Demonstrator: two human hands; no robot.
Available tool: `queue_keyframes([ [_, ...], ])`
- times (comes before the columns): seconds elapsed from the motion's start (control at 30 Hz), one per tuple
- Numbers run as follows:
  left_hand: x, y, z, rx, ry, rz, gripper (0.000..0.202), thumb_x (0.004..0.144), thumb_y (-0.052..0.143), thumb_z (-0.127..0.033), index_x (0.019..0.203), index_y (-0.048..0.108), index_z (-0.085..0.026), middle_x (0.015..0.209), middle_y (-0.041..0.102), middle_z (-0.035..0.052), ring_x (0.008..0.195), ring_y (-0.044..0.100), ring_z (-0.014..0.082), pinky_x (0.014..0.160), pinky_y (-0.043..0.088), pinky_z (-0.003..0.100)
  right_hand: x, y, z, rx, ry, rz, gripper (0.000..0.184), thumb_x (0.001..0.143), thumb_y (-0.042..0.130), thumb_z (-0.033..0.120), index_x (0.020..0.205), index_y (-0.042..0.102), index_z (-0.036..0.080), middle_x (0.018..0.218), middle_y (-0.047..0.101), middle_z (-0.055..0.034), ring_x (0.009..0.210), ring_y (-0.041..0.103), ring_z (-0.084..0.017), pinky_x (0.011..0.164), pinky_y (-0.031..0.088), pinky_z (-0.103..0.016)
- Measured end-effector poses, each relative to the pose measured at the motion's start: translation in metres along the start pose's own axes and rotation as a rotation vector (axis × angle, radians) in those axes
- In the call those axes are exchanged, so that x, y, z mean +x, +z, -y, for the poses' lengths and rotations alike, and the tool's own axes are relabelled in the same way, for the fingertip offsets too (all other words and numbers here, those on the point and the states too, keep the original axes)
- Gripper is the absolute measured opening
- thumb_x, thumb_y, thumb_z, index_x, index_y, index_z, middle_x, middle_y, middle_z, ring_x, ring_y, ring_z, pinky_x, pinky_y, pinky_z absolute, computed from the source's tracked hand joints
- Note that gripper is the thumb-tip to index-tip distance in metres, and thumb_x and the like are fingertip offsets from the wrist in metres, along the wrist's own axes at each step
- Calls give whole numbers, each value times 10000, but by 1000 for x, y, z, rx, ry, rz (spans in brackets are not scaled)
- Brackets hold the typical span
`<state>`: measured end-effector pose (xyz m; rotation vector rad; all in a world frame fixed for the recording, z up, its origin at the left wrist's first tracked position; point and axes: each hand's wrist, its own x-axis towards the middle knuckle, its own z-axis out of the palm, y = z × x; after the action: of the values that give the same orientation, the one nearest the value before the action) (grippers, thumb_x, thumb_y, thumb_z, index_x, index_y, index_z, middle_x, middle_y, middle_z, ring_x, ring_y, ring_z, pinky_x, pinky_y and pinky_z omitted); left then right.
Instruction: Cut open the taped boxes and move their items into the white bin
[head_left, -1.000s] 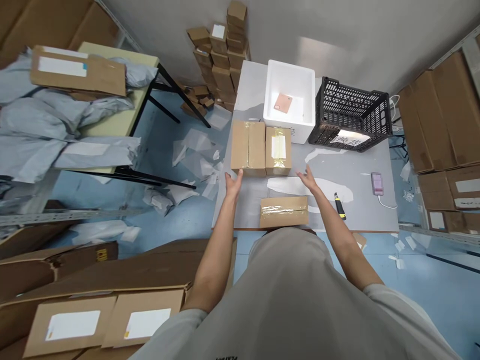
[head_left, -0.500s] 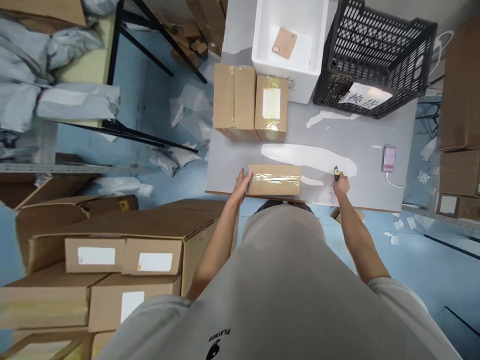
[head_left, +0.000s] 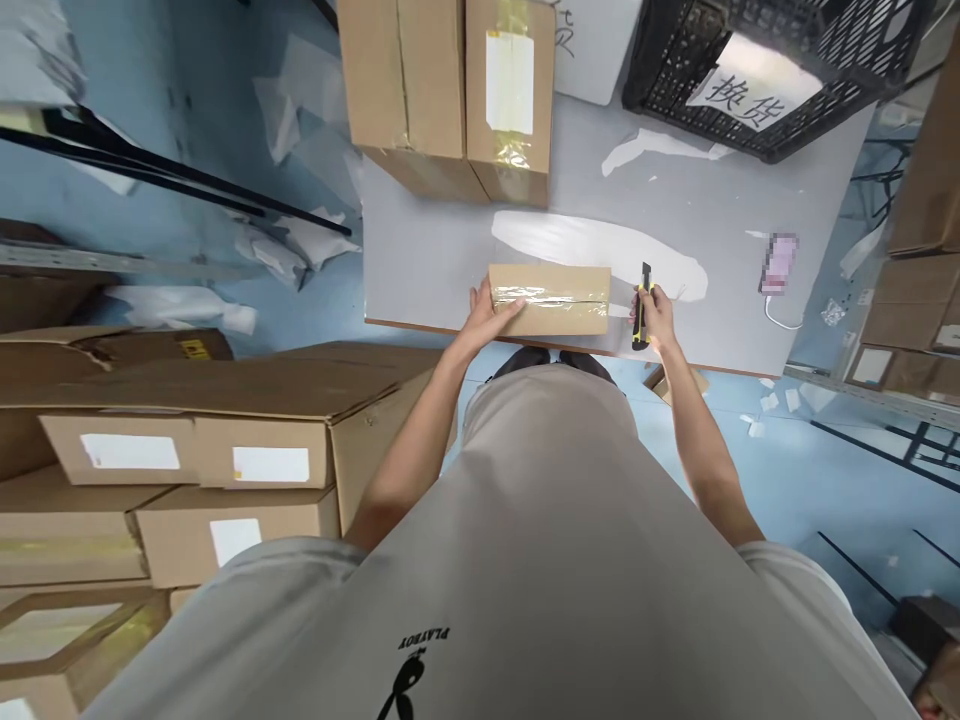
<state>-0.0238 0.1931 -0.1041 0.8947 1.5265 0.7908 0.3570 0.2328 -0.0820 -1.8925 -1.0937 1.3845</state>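
Observation:
A small cardboard box (head_left: pixel 562 285) lies near the front edge of the grey table (head_left: pixel 442 255), with shiny clear tape along its top seam. My left hand (head_left: pixel 487 317) grips its left end, thumb on the top and fingers against the far left side. Just right of the box, my right hand (head_left: pixel 655 312) is closed around a black and yellow box cutter (head_left: pixel 640 318), which points away from me. The cutter is apart from the box. Whether its blade is out, I cannot tell.
Two taped cardboard boxes (head_left: pixel 409 90) stand at the table's back left. Behind are a white bin (head_left: pixel 592 50) and a black plastic crate (head_left: pixel 697 90). A phone (head_left: pixel 780 262) with a cable lies at right. Stacked cartons (head_left: pixel 255 375) crowd my left side.
My right hand has moved left towards the box, turning the cutter so more of it shows. My left thumb now lies over the box top. The camera view has shifted closer to the table.

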Motion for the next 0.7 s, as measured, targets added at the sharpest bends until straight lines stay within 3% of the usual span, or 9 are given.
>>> queue_keyframes([
  [0.1, -2, 9, 5, 96, 81, 120, 1056, 796, 1002, -635, 1673, 530, -284, 1693, 582, 148, 1792, 202, 424, 1457, -91, 602, -10, 10, 11, -48, -58, 67, 554, 980, 608, 843, 1057, 537, 299, 995, 659, -4, 778, 660, -147, 629, 597, -246],
  [0.2, -4, 16, 15, 86, 136, 169, 1166, 772, 1010, -670, 1721, 479, -250, 1775, 498, 150, 1788, 224, 429, 1456, -107, 585, -21, 17, 17, -107, -97, 41, 587, 989, 589, 875, 1058, 532, 294, 1021, 654, -16, 826, 676, -163, 633, 606, -257],
  [0.33, -5, 22, 33, 27, 107, 168, 1263, 821, 977, -680, 1810, 333, -227, 1920, 247, 149, 1817, -12, 457, 1456, -66, 615, -38, 13, 20, -174, -103, -7, 579, 1034, 517, 867, 1100, 543, 292, 1130, 699, -41, 834, 687, -156, 632, 590, -252],
  [0.47, -3, 20, 42, -11, 103, 198, 1224, 901, 919, -667, 1843, 251, -263, 1962, 93, 137, 1805, -138, 463, 1448, -75, 638, -50, 0, 34, -336, -187, -114, 529, 1120, 437, 797, 1206, 591, 297, 1009, 718, -19, 773, 703, -176, 682, 587, -291],
  [0.57, -3, 13, 37, -5, 192, 178, 1169, 891, 938, -647, 1816, 326, -280, 1962, 102, 128, 1798, -181, 457, 1439, -88, 651, -56, -1, 57, -501, -320, -94, 537, 1157, 398, 772, 1278, 633, 305, 915, 715, -11, 870, 752, -237, 810, 601, -346],
  [0.7, -5, 3, 25, -55, 254, 140, 914, 824, 1007, -599, 1596, 644, -273, 1930, 233, 100, 1798, -158, 484, 1450, -33, 653, -60, 28, 86, -740, -452, 124, 564, 1165, 400, 770, 1292, 668, 290, 989, 784, -50, 1000, 769, -299, 897, 569, -364],
])
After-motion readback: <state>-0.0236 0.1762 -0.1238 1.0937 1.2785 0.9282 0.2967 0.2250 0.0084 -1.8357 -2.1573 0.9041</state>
